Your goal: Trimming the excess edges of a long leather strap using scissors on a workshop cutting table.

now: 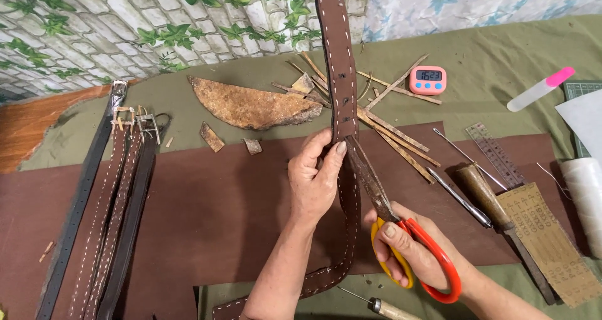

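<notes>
Green cloth covers the table [501, 50], with a dark brown leather sheet [207, 201] spread over its middle and a wall of printed stone and ivy behind the far edge.

Seen from the head camera, the left hand [316, 179] pinches a long brown stitched belt strap [338, 50] between thumb and curled fingers, holding it upright over the middle of the table (its lower end curls toward the near edge). The right hand [417, 251] grips a pair of scissors [401, 232] with red and yellow handles, fingers through the loops, the nearly closed blades lying against the strap just beside the left thumb.

Finished belts [106, 201] lie by the left edge. Leather scraps [254, 105] and thin strips sit toward the far edge, near a pink timer [427, 80]. An awl [495, 210], a ruler [495, 152] and white thread [584, 188] rest by the right edge.
</notes>
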